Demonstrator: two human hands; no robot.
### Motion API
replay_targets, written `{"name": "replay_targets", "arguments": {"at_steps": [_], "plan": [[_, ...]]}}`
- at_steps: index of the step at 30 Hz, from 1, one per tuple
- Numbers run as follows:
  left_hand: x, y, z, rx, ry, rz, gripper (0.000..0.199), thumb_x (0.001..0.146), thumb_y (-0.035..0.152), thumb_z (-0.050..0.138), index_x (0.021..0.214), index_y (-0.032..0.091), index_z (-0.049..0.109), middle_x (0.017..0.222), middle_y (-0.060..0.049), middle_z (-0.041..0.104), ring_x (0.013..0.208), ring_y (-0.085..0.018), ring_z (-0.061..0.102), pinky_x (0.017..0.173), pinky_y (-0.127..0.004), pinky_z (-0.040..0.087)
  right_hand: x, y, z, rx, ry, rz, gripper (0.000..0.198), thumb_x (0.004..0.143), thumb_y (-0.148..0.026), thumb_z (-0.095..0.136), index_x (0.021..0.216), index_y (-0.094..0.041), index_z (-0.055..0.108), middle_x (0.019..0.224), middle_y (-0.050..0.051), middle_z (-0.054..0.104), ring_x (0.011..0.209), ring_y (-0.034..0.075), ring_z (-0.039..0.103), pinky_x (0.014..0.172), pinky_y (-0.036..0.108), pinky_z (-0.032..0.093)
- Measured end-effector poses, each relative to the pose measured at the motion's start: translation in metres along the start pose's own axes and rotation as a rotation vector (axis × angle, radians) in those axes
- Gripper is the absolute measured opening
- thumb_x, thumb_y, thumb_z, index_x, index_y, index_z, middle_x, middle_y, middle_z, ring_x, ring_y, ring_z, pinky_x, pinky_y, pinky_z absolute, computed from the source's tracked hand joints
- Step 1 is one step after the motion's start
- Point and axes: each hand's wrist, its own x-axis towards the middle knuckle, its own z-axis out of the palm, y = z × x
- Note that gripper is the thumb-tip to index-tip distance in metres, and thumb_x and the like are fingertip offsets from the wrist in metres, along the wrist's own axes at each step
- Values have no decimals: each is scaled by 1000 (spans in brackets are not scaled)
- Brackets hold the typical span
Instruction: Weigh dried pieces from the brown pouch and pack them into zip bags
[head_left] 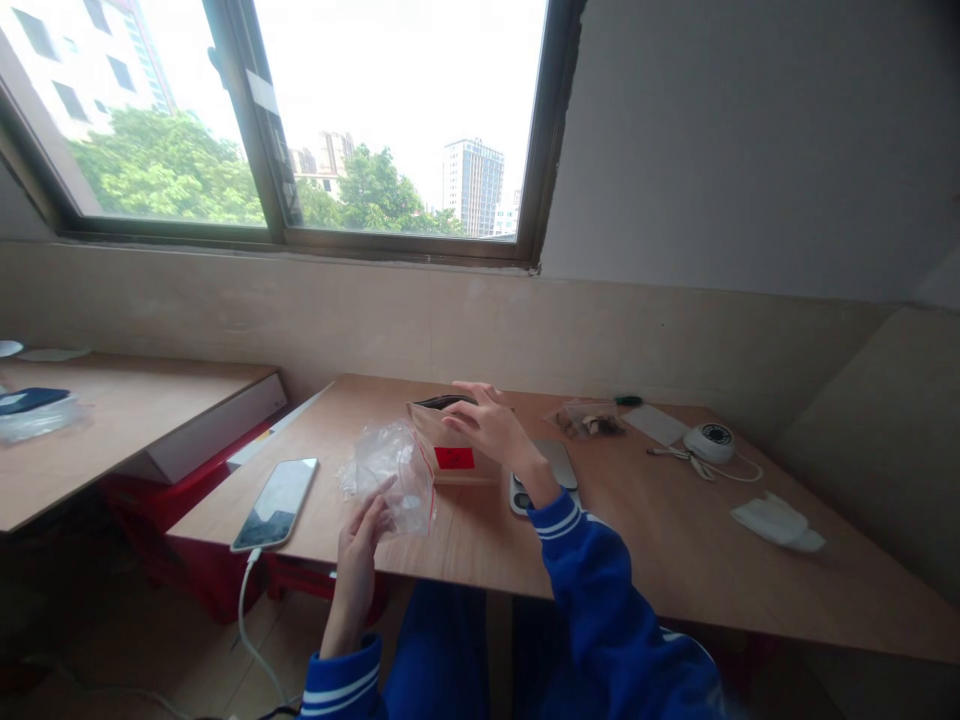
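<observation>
My left hand (361, 540) pinches the lower edge of a clear plastic zip bag (411, 508) with a red seal line; its index finger is stretched along the plastic. Beside it stands a brown paper bag (469, 472) with a red label (454, 458) and a dark opening at the top. Over that opening is my right hand (491, 425), fingers apart and partly bent, with nothing visible in them. Whether its fingertips touch the bag's rim I cannot tell. Under my right wrist lies a small digital scale (556, 462), partly covered by the arm.
A phone (276, 505) on a white cable lies at the table's left. Towards the right are a small bag of brown pieces (592, 420), a white card (655, 424), a dome camera (709, 443) with cables and a crumpled white wrapper (780, 524). Another table (150, 405) stands left.
</observation>
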Motion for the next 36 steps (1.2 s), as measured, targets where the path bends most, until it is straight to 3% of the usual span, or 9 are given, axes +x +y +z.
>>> {"name": "replay_targets", "arguments": {"at_steps": [4,9,13,17,20,23,27,31,36], "plan": [[0,-2,1,13,-43,-6,53,71,44,72,117,19,66,106,-7,71,91,-17,65,76,-24,50,-3,-5,4,-76,83,54,26,95,-38,48,102,-24,68,137,9,49,125,26,44,105,47,33],[-4,-8,10,100,-106,68,53,74,43,70,122,21,63,103,-5,70,78,-13,61,70,-23,48,-29,-42,14,198,324,184,22,94,-34,48,110,-23,58,117,8,59,115,21,52,102,41,39],[-9,-13,23,117,-135,100,52,70,42,74,116,20,65,88,-3,69,68,-12,56,66,-24,47,-52,-60,32,458,277,393,51,78,-42,68,121,-20,50,115,9,61,99,23,60,85,38,51],[-11,-9,27,231,-209,72,50,68,44,75,109,18,67,76,-2,65,59,-11,50,58,-24,44,-57,-46,42,838,231,592,17,84,-37,61,88,-20,61,82,2,67,75,18,65,72,32,52],[-9,-1,24,315,-241,71,53,68,47,73,111,18,65,68,0,61,54,-10,46,54,-24,42,-57,-32,40,1049,292,655,19,77,-37,69,80,-20,60,76,1,67,74,18,67,71,32,53],[-8,11,12,389,-294,30,54,68,51,72,108,16,65,69,-1,63,53,-10,47,54,-25,42,-64,-20,33,1080,187,637,24,77,-42,69,85,-20,62,85,4,70,75,19,67,67,30,53],[-7,28,-22,479,-214,-36,56,66,54,71,107,17,66,77,-3,68,54,-10,48,53,-23,43,-91,34,20,798,247,671,36,90,-50,47,97,-19,61,93,9,70,68,17,64,58,29,51],[8,38,-52,461,58,-2,70,58,55,76,117,19,63,93,-6,70,66,-13,56,54,-21,43,-125,132,10,85,332,777,35,89,-44,41,94,-15,61,96,13,67,88,24,63,80,38,50],[61,41,-40,603,148,29,76,61,57,68,121,12,59,91,-12,70,66,-17,58,55,-25,44,-146,218,11,-188,248,911,25,76,-27,55,94,-12,61,100,19,61,103,31,54,91,42,41]]}}
